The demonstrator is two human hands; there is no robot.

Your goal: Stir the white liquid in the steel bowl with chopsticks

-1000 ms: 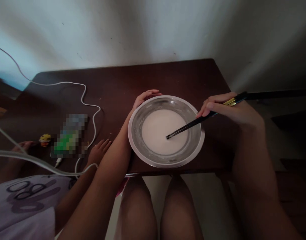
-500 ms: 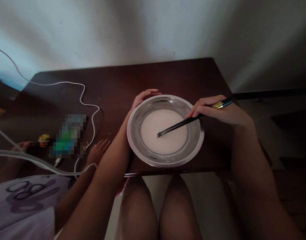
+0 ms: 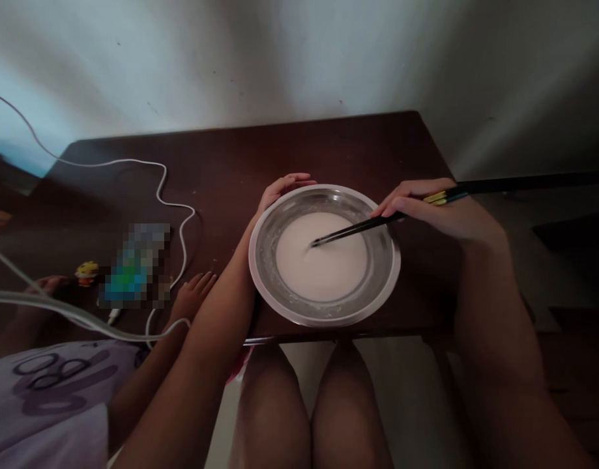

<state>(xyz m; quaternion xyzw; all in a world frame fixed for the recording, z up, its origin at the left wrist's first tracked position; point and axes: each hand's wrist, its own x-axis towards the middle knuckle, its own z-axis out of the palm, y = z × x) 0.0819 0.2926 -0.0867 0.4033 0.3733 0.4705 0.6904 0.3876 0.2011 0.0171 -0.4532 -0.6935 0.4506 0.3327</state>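
Note:
A wide metal bowl [image 3: 323, 314] stands close to the table's front edge, with a milky white liquid [image 3: 323, 273] in its bottom. My left hand [image 3: 284, 187] curls round the bowl's far left side, its fingers against the outer wall and partly hidden by the rim. Above the right rim, my right hand [image 3: 416, 198] is closed on a pair of black chopsticks [image 3: 358, 227] with gold and blue bands near their upper ends. Their tips dip into the liquid near the middle of the bowl, leaving a small ripple beside them.
On the dark wooden table [image 3: 260, 153] lies a blurred-out phone [image 3: 135, 267] with a white cable [image 3: 182, 234]. A small yellow figurine [image 3: 87, 273] stands beside it. Another person's hand [image 3: 194, 296] rests left of my forearm. A wall [image 3: 279, 65] borders the table's back.
My right hand has shifted slightly right and away from me, and the chopstick tips have moved up through the liquid. My left hand and the bowl stay in place.

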